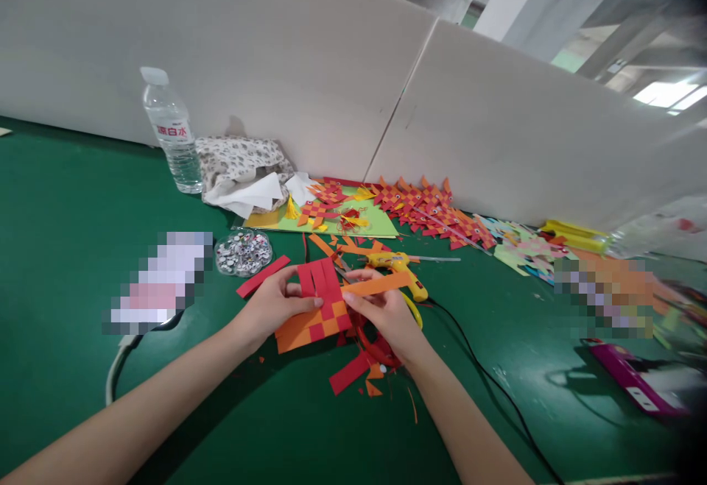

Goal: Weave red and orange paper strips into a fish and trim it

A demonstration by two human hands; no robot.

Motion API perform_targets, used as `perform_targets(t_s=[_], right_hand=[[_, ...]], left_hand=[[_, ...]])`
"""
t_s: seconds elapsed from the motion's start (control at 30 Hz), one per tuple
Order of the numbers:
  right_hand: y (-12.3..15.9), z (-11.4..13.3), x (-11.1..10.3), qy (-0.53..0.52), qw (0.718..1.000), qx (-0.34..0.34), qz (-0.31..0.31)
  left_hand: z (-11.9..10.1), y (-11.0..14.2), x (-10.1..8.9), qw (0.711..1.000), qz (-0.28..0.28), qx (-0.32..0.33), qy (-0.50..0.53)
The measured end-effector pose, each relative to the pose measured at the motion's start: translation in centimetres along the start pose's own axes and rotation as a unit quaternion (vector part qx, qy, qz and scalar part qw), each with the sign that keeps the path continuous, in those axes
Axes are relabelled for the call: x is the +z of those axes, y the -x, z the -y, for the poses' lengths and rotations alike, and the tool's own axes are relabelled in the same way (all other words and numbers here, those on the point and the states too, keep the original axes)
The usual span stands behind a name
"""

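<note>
Between my two hands is a partly woven piece of red and orange paper strips (317, 323), with a checked pattern at its lower right and loose red strips at the top. My left hand (277, 301) grips its left side, thumb on top. My right hand (381, 305) pinches an orange paper strip (392, 283), whose inner end meets the weave's right edge. Under my right hand lie red-handled scissors (381, 351), partly hidden. A yellow glue gun (398, 261) rests just behind that hand. Red strips (349, 374) and orange scraps lie nearby on the green table.
A dish of googly eyes (244, 252) stands left of the weave. Behind are a water bottle (175, 135), a tissue pouch (243, 165) and a pile of woven paper fish (425, 209). The glue gun's black cord (486, 367) crosses the right side, near a purple power strip (632, 382).
</note>
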State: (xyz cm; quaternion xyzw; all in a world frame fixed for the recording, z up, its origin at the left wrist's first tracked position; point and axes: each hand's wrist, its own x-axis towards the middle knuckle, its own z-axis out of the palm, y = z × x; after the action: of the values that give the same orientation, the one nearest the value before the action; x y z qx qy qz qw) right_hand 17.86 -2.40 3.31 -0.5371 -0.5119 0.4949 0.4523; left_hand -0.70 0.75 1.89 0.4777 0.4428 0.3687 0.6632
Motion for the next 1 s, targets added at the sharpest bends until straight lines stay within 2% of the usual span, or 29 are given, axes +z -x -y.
perform_targets(t_s=[0.1, 0.27, 0.4, 0.5, 0.67, 0.83, 0.9, 1.0], right_hand=[[0.01, 0.04, 0.16, 0.006, 1.0, -0.015, -0.022], [0.04, -0.22, 0.04, -0.009, 0.999, -0.021, -0.043], [0.09, -0.53, -0.34, 0.011, 0.994, -0.091, -0.065], [0.35, -0.56, -0.48, 0.034, 0.991, -0.125, -0.039], [0.73, -0.34, -0.15, 0.051, 0.992, -0.116, -0.002], [0.12, -0.3, -0.01, -0.033, 0.997, -0.047, -0.044], [-0.1, -0.25, -0.09, -0.055, 0.996, -0.052, -0.053], [-0.09, -0.11, -0.09, -0.026, 0.995, -0.081, -0.052]], left_hand=[[-0.19, 0.07, 0.12, 0.999, -0.005, -0.03, 0.019], [-0.18, 0.05, 0.15, 0.999, -0.019, -0.031, 0.035], [-0.19, 0.06, 0.16, 0.999, -0.018, -0.026, 0.03], [-0.2, 0.04, 0.2, 0.999, -0.021, -0.03, 0.015], [0.11, -0.07, 0.21, 1.0, -0.015, -0.021, 0.006], [0.32, -0.14, 0.21, 1.0, 0.001, -0.01, 0.021], [0.31, -0.15, 0.2, 0.999, 0.018, -0.008, 0.03], [0.34, -0.13, 0.22, 0.999, 0.022, -0.012, 0.03]])
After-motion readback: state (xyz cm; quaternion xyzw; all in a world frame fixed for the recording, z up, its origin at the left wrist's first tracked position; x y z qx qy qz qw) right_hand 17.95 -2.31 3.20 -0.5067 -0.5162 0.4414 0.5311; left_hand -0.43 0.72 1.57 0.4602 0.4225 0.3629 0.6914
